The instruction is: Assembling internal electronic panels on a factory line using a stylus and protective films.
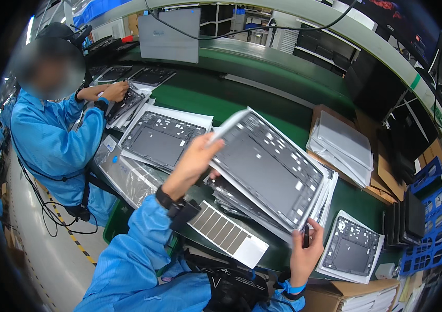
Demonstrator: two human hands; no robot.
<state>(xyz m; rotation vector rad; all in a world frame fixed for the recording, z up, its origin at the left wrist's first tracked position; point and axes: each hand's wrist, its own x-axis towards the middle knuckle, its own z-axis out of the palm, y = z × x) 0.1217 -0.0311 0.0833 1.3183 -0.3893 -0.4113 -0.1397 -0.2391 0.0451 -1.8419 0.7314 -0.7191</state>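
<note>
Two hands bracket the grey panel (270, 169) I hold tilted above the stack on the green surface (262, 104): my left hand (196, 156) pinches its far upper corner, my right hand (304, 249) grips the near lower corner, long axis running diagonally between them.

Panel stacks (278, 182) crowding green bench (242, 99)
</note>
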